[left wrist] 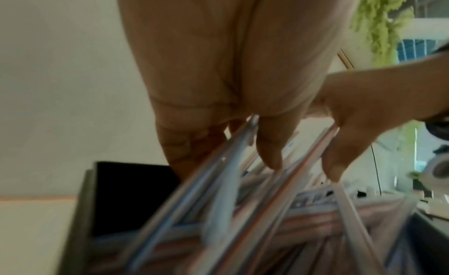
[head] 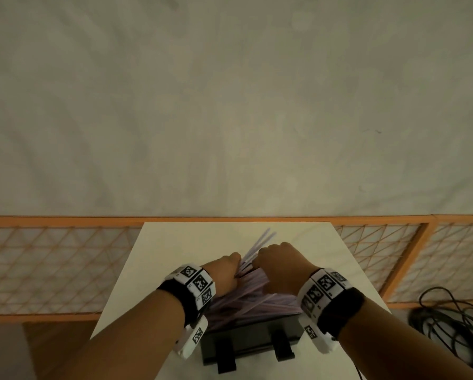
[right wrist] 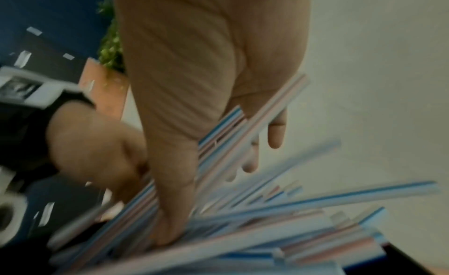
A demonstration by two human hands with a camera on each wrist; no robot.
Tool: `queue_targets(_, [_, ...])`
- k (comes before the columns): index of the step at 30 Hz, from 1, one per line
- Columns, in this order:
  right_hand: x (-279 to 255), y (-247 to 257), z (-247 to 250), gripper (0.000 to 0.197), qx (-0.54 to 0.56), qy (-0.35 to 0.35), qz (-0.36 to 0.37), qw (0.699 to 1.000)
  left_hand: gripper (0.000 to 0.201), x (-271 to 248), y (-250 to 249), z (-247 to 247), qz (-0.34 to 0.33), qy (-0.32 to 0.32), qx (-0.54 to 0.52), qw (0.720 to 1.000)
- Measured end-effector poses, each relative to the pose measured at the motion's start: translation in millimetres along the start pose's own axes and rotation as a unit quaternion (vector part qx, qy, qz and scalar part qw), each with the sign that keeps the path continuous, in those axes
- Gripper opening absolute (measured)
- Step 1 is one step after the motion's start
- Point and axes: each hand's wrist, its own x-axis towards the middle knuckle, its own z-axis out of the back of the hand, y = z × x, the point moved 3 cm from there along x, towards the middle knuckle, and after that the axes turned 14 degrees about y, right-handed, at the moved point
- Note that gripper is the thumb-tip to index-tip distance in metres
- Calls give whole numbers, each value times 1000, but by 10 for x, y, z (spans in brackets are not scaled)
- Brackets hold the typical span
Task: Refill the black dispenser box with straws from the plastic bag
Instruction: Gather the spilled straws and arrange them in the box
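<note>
The black dispenser box (head: 247,342) stands on the white table (head: 175,242) just in front of me, its top heaped with striped straws (head: 246,298) lying crosswise. Both hands meet above its far side. My left hand (head: 236,266) curls its fingers round a bundle of straws (left wrist: 233,164) beside the box's dark inner wall (left wrist: 131,198). My right hand (head: 260,263) pinches straws (right wrist: 243,144) between thumb and fingers. A few straw ends (head: 261,241) stick up past the knuckles. No plastic bag is in view.
The table is narrow, with edges close on the left and right of the box. An orange mesh fence (head: 52,264) runs behind it. Black cables (head: 449,327) lie coiled on the floor at the lower right. Grey concrete floor (head: 230,105) lies beyond.
</note>
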Motion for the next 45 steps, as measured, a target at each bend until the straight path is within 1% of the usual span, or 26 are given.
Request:
queue_targets(3, [-124, -135, 52, 68, 97, -30, -3, 995, 39, 12, 45, -44, 24, 26, 22, 999])
queue_targets(6, [-321, -281, 35, 68, 223, -90, -12, 970, 51, 53, 19, -70, 20, 33, 50, 998])
queue_targets(7, [-376, -340, -10, 65, 266, -122, -29, 956, 56, 64, 6, -85, 22, 46, 68, 996])
queue_targets(9, [-442, -456, -140, 59, 348, -191, -84, 914, 67, 54, -20, -101, 25, 70, 103, 992])
queue_targets(10, [-450, -496, -215, 59, 390, -203, -119, 891, 70, 48, -32, -103, 25, 75, 120, 990])
queue_targets(11, [-429, -514, -297, 61, 430, -188, -148, 870, 72, 36, -41, -103, 25, 79, 135, 987])
queue_targets(13, [-332, -474, -444, 70, 494, -116, -169, 845, 75, 14, -58, -120, 28, 95, 167, 981])
queue_targets(14, [-279, -420, -485, 73, 508, -85, -164, 841, 77, 0, -61, -130, 30, 101, 185, 977])
queue_targets(16, [-184, -293, -548, 72, 520, -58, -144, 840, 76, -28, -76, -142, 35, 106, 213, 971])
queue_targets(20, [-121, -98, -677, 73, 514, -49, -111, 849, 68, -26, -43, -231, 33, 103, 213, 971])
queue_targets(22, [-164, -152, -717, 71, 517, -77, -117, 844, 68, -9, -5, -300, 33, 104, 200, 974])
queue_targets(24, [-207, -275, -731, 70, 533, -117, -150, 824, 70, 4, 19, -340, 31, 102, 176, 979])
queue_targets(26, [-225, -329, -727, 68, 561, -116, -161, 804, 75, 31, 31, -367, 26, 100, 151, 983])
queue_targets(27, [-216, -306, -719, 65, 563, -99, -148, 807, 77, 50, 31, -375, 25, 100, 145, 984])
queue_targets(28, [-192, -269, -722, 62, 546, -84, -133, 823, 77, 66, 34, -382, 27, 99, 144, 984])
queue_targets(29, [-160, -232, -748, 64, 521, -85, -123, 840, 76, 78, 25, -382, 27, 97, 146, 984])
queue_targets(30, [-133, -202, -787, 65, 502, -101, -128, 849, 72, 86, 14, -380, 26, 98, 150, 983])
queue_targets(32, [-132, -175, -859, 53, 488, -129, -151, 850, 64, 102, -26, -376, 10, 101, 167, 981])
queue_targets(34, [-148, -186, -903, 40, 484, -154, -162, 846, 62, 111, -61, -370, -7, 95, 191, 977])
queue_targets(36, [-182, -192, -876, 44, 519, -175, -154, 822, 62, 128, -70, -375, -16, 90, 205, 975])
queue_targets(37, [-186, -194, -852, 50, 529, -179, -146, 817, 61, 128, -78, -376, -20, 90, 203, 975])
queue_targets(38, [-171, -194, -814, 55, 523, -177, -133, 823, 60, 132, -77, -380, -24, 92, 198, 976])
queue_targets(40, [-81, -201, -808, 56, 465, -138, -113, 867, 58, 140, -56, -381, -26, 91, 182, 979])
queue_targets(42, [-25, -186, -828, 45, 380, -89, -106, 915, 57, 147, -28, -374, -22, 92, 154, 984])
queue_targets(43, [-14, -179, -841, 40, 349, -84, -105, 928, 57, 150, -7, -372, -14, 97, 139, 986])
queue_targets(45, [-25, -171, -846, 32, 315, -100, -105, 938, 60, 151, 27, -373, 6, 108, 126, 986])
